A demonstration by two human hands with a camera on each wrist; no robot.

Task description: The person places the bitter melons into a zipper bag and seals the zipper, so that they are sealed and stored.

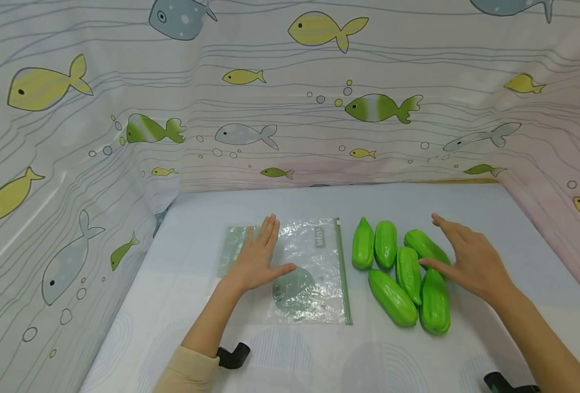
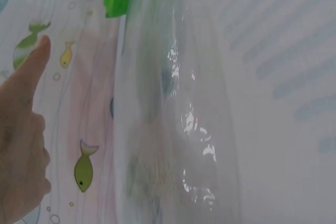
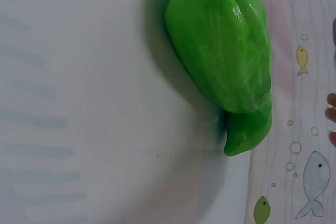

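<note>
My left hand (image 1: pixel 252 265) is over the left part of a clear plastic zip bag (image 1: pixel 314 295), with its fingers straight and the thumb out to the right. The bag lies flat, its green zip edge (image 1: pixel 344 273) facing right. Several glossy bright green vegetables (image 1: pixel 393 297), plump and long like short cucumbers, lie grouped right of the bag. Over the right side of that group hovers my right hand (image 1: pixel 478 265), thumb and fingers spread apart, holding nothing. Up close in the right wrist view, one green vegetable (image 3: pixel 220 45) shows a stubby stem and lumpy, shiny skin.
A white table (image 1: pixel 196 218) with pale blue patterns holds everything. Behind it and along both sides hangs a fish-print curtain (image 1: pixel 250 109). Black wrist camera mounts (image 1: pixel 234 356) sit near my wrists at the front.
</note>
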